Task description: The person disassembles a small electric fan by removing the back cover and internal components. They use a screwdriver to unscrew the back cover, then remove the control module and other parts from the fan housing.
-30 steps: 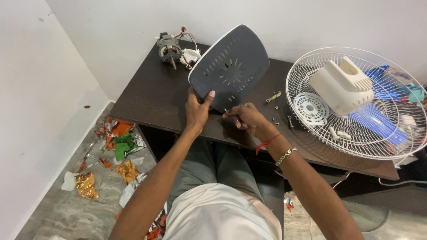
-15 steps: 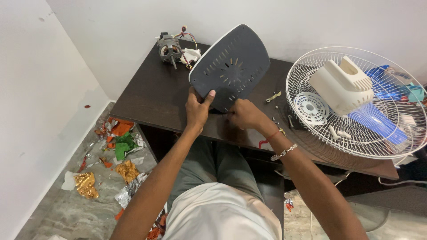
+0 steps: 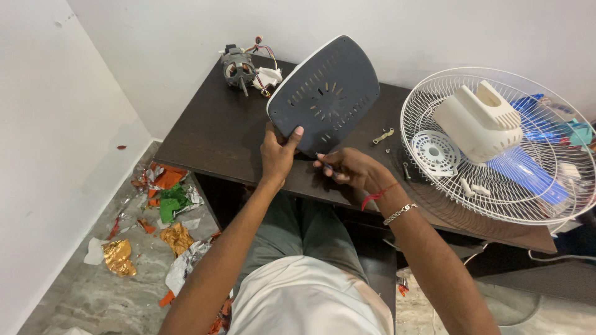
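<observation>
My left hand [image 3: 277, 152] grips the lower left edge of a dark grey slotted plate with a white rim [image 3: 326, 93], holding it tilted up on the dark brown table [image 3: 211, 133]. My right hand [image 3: 349, 169] is at the plate's bottom edge, its fingers closed on a small thin tool, probably a screwdriver [image 3: 323, 159], whose tip points at the plate. Most of the tool is hidden inside the fist.
A fan motor with wires [image 3: 241, 65] sits at the table's back. A white wire fan guard [image 3: 496, 149] on the right holds a white housing [image 3: 479, 121], a round white piece [image 3: 436, 152] and blue blades [image 3: 528, 167]. A metal bracket [image 3: 382, 135] and screws lie between. Foil scraps [image 3: 164, 198] litter the floor.
My right hand twisted at the plate's bottom edge, wrist rolling over and back. The plate and my left hand stayed almost still.
</observation>
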